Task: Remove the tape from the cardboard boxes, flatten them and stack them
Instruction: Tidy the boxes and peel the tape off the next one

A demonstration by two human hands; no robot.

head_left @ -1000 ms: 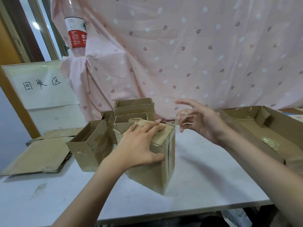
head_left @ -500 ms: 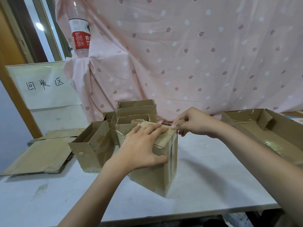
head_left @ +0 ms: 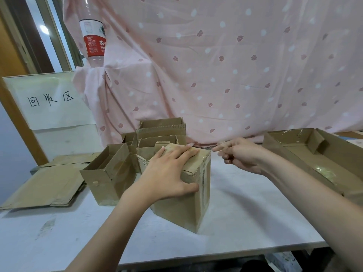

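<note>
The taped box (head_left: 182,185) stands upright near the middle of the desk (head_left: 245,216), clear tape running over its top and down its right face. The left hand (head_left: 167,173) lies spread on the lid, thumb against the near face, pressing it down. At three o'clock of the box top, the right hand (head_left: 238,155) hangs just off the corner, fingers curled, fingertips pinched together; whether a tape end sits between them I cannot tell. Best to pull low and steady along the seam while the left hand bears down. Open boxes (head_left: 110,173) crowd at nine to eleven o'clock, flattened cardboard (head_left: 45,185) beyond.
</note>
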